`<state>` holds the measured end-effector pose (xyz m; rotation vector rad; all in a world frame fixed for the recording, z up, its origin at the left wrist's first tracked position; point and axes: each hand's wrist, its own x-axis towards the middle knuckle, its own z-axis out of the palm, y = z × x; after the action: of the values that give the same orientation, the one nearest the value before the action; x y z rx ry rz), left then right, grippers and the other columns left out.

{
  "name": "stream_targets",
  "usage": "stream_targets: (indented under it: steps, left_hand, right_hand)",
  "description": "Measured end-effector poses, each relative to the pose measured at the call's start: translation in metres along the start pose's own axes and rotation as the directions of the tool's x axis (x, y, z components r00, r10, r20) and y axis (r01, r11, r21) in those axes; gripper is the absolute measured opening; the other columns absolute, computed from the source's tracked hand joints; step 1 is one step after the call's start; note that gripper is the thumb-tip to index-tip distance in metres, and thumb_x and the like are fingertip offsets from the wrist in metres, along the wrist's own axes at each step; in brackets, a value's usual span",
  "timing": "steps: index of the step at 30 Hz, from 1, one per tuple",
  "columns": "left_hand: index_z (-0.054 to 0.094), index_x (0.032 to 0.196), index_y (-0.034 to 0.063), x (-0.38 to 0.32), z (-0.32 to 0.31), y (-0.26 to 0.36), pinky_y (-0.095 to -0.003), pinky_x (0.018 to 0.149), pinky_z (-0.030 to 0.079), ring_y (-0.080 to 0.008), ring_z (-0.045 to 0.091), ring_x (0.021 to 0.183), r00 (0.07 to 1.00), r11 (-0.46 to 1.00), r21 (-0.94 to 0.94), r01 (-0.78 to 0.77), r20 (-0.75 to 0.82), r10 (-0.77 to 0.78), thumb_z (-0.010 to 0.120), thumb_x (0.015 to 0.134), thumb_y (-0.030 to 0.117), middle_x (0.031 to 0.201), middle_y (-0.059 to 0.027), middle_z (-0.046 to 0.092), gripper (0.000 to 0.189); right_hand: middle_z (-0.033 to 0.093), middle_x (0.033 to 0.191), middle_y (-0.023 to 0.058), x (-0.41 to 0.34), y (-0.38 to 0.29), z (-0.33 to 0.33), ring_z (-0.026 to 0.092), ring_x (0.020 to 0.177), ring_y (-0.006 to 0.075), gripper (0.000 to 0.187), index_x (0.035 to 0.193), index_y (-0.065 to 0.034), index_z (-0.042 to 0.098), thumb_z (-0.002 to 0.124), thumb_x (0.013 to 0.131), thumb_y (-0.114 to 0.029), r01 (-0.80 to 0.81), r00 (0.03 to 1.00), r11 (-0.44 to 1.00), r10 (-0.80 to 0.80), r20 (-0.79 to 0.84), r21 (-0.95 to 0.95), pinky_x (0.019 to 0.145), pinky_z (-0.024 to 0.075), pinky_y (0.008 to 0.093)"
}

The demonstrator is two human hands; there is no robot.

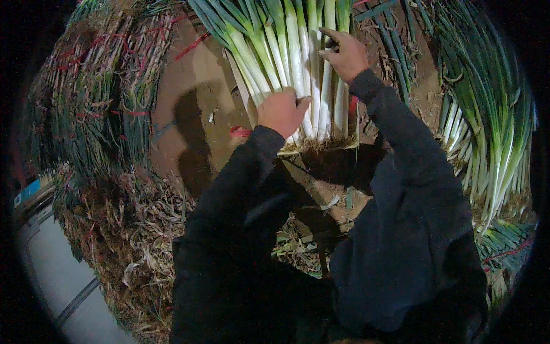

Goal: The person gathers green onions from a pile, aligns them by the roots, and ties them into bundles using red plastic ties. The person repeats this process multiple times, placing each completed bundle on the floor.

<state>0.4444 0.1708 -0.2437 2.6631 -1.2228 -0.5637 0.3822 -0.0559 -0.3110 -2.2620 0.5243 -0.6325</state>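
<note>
A fan of trimmed, white-stemmed green onions (pixel 294 51) lies before me on a shallow support, its green tops pointing away. The roots (pixel 318 145) line up along the near edge (pixel 350 142) of that support. My left hand (pixel 281 111) rests on the lower white stems, thumb to the right. Its other fingers are curled out of sight, so whether they grip a stem is not visible. Over the upper right stems is my right hand (pixel 346 55), thumb and forefinger apart. I see no stem held between them.
Untrimmed onion bundles with red ties (pixel 99 103) are piled at left, above a heap of dry roots and leaves (pixel 133 241). More cleaned onions (pixel 494 142) lie at right. A red strip (pixel 240 131) sits by my left wrist. Trimmings (pixel 296 245) lie below my arms.
</note>
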Motion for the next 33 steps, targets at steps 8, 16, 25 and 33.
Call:
stream_targets:
  steps: [8, 16, 25, 33]
  left_hand:
    - [0.066, 0.09, 0.0058, 0.004, 0.009, -0.002, -0.059, 0.068, 0.055, -0.0457, 0.071, 0.073, 0.998, 0.991, 0.117, -0.067, -0.011, 0.068, 0.064, 0.099, 0.048, 0.075, -0.0222, 0.071, 0.043]
    - [0.069, 0.09, 0.0039, 0.013, -0.021, -0.014, -0.057, 0.074, 0.055, -0.0445, 0.07, 0.078, 0.977, 0.973, 0.181, -0.141, 0.187, 0.106, 0.058, 0.102, 0.049, 0.079, -0.0228, 0.071, 0.048]
    - [0.042, 0.158, 0.0009, 0.07, 0.037, 0.015, -0.0627, 0.126, 0.014, -0.0431, 0.02, 0.158, 0.902, 0.977, 0.061, -0.204, -0.377, 0.212, 0.055, 0.102, 0.042, 0.167, -0.0251, 0.031, 0.07]
    - [0.042, 0.162, 0.0185, 0.043, 0.027, -0.006, -0.0655, 0.125, 0.016, -0.0421, 0.021, 0.158, 0.885, 0.862, 0.439, -0.253, -0.254, 0.389, 0.066, 0.099, 0.03, 0.174, -0.012, 0.024, 0.069]
  right_hand:
    - [0.051, 0.124, 0.0156, -0.041, -0.008, 0.025, 0.062, 0.102, 0.0328, 0.083, 0.159, -0.023, 0.046, 0.083, 0.085, -0.021, -0.08, 0.976, 0.996, 0.068, 0.207, 0.049, 0.091, 0.0546, 0.0452]
    - [0.052, 0.126, 0.0164, -0.046, -0.012, 0.028, 0.062, 0.104, 0.0344, 0.097, 0.16, -0.024, 0.046, 0.088, 0.073, -0.012, -0.073, 0.98, 0.994, 0.057, 0.193, 0.081, 0.093, 0.056, 0.0439]
    - [0.059, 0.117, 0.0275, -0.039, 0.001, 0.017, 0.062, 0.111, 0.0431, 0.086, 0.148, -0.0023, 0.053, 0.082, 0.068, -0.016, 0.016, 0.991, 0.991, -0.034, 0.126, 0.136, 0.099, 0.054, 0.0457]
    - [0.054, 0.129, 0.0265, -0.019, -0.024, 0.042, 0.057, 0.119, 0.0468, 0.101, 0.164, -0.0039, 0.027, 0.071, 0.073, -0.004, -0.286, 0.943, 0.884, 0.192, 0.271, 0.37, 0.101, 0.0507, 0.0472]
